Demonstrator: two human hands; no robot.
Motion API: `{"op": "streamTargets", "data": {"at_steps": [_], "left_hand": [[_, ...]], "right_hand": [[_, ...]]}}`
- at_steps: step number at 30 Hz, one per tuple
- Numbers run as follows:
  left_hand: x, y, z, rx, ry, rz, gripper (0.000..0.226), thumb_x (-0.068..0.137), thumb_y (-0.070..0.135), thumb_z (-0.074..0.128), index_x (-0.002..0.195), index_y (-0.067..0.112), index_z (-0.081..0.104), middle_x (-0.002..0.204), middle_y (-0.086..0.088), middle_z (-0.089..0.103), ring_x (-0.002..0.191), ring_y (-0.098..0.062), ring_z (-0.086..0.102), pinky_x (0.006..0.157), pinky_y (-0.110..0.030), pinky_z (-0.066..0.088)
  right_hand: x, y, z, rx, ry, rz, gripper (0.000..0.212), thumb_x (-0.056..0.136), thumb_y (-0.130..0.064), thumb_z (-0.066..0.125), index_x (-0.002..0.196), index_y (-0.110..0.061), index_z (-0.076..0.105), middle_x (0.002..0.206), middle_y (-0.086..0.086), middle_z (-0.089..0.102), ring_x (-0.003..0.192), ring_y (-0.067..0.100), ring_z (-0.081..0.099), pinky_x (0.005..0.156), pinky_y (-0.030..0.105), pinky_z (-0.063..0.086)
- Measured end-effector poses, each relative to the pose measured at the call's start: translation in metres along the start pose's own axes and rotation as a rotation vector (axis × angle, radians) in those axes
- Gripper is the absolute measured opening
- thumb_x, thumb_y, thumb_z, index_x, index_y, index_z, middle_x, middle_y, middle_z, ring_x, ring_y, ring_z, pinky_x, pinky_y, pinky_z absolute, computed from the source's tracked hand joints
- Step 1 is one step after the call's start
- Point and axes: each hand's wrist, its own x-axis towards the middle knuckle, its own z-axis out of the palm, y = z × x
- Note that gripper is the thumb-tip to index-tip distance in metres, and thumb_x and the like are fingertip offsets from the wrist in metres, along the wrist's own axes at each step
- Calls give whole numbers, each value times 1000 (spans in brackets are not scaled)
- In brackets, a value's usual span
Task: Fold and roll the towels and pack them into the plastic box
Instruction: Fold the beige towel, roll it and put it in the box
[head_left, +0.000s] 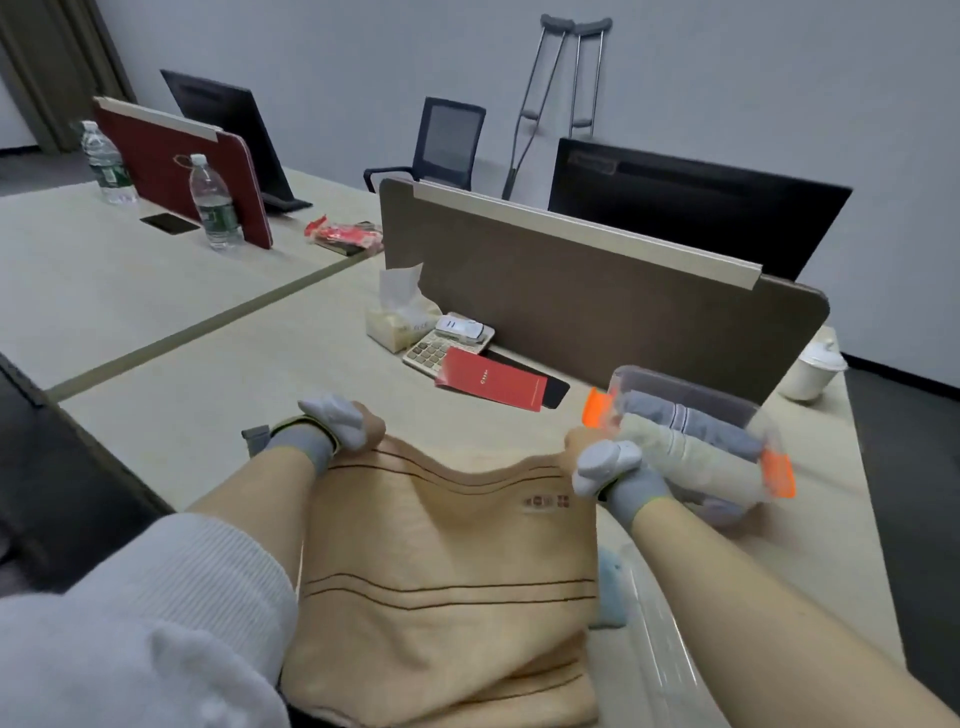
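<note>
towel (447, 571) far edge pinched by both hands (337, 423).

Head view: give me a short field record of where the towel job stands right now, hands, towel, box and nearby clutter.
left hand: grips the far left corner of the tan towel
right hand: grips the far right corner
tan towel: spread flat toward the person, not yet rolled
plastic box: clear, orange latches, right of the towel
box contents: rolled towels, grey and cream
nearby: red booklet, calculator, tissue pack
</note>
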Motion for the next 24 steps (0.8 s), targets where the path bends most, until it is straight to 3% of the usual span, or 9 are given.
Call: {"op": "streamTargets", "data": {"at_steps": [3, 6, 8, 9, 11, 15, 19, 23, 24], "left_hand": [[56, -13, 5, -78, 16, 42, 37, 96, 3, 36, 130, -3, 49, 138, -16, 48, 125, -33, 50, 92, -32, 43], [102, -24, 10, -139, -12, 22, 38, 95, 4, 39, 132, -2, 47, 136, -17, 48, 123, -33, 49, 92, -33, 44], [136, -29, 22, -155, -70, 37, 38, 96, 8, 39, 133, -1, 46, 138, -16, 47, 125, -33, 48, 97, -34, 43], [140, -26, 30, -188, -92, 31, 39, 97, 10, 39, 134, 1, 45, 139, -15, 46, 127, -32, 48, 98, -32, 43], [162, -22, 50, -166, -156, 43, 40, 99, 17, 36, 136, 4, 44, 143, -11, 44, 131, -28, 45, 99, -28, 41], [193, -14, 79, -159, -263, 37, 42, 98, 22, 35, 137, 9, 43, 146, -7, 40, 136, -23, 40, 109, -27, 33], [203, -14, 82, -184, -248, 30, 21, 92, 17, 45, 111, 14, 54, 124, -5, 57, 115, -23, 56, 85, -24, 45], [210, -13, 87, -184, -283, 60, 9, 90, 16, 43, 96, 18, 36, 93, 3, 42, 88, -15, 39, 76, -14, 31], [210, -13, 87, -180, -298, 71, 10, 90, 16, 43, 95, 18, 34, 91, 5, 39, 87, -14, 36, 71, -23, 21]], "right_hand": [[43, -14, -1, 102, 10, -24, 39, 87, -6, 42, 123, -6, 56, 119, 7, 59, 104, 20, 54, 79, 23, 36], [86, -35, 12, 186, 37, 32, 33, 93, -11, 43, 120, -1, 58, 68, 0, 40, 91, 22, 47, 91, 33, 43], [111, -52, 24, 165, 17, 79, 39, 92, -21, 38, 120, -3, 58, 79, 7, 49, 106, 29, 51, 98, 36, 41], [111, -53, 28, 136, 1, 85, 49, 86, -29, 32, 122, -6, 57, 100, 12, 55, 117, 30, 48, 101, 37, 38], [124, -58, 46, 41, -121, 125, 60, 73, -33, 26, 126, -15, 51, 130, 11, 44, 125, 29, 38, 102, 35, 34], [143, -62, 69, 5, -239, 179, 46, 80, -16, 49, 126, -19, 41, 131, 5, 30, 125, 23, 33, 99, 31, 37], [151, -58, 64, 74, -194, 175, 49, 79, -9, 56, 126, -11, 39, 133, 8, 32, 126, 28, 36, 97, 28, 39], [156, -61, 61, 87, -217, 209, 55, 78, -12, 61, 127, -9, 35, 133, 11, 33, 127, 30, 37, 98, 32, 41], [155, -62, 62, 82, -214, 203, 55, 79, -14, 60, 127, -10, 35, 133, 11, 33, 126, 29, 37, 97, 32, 42]]}}
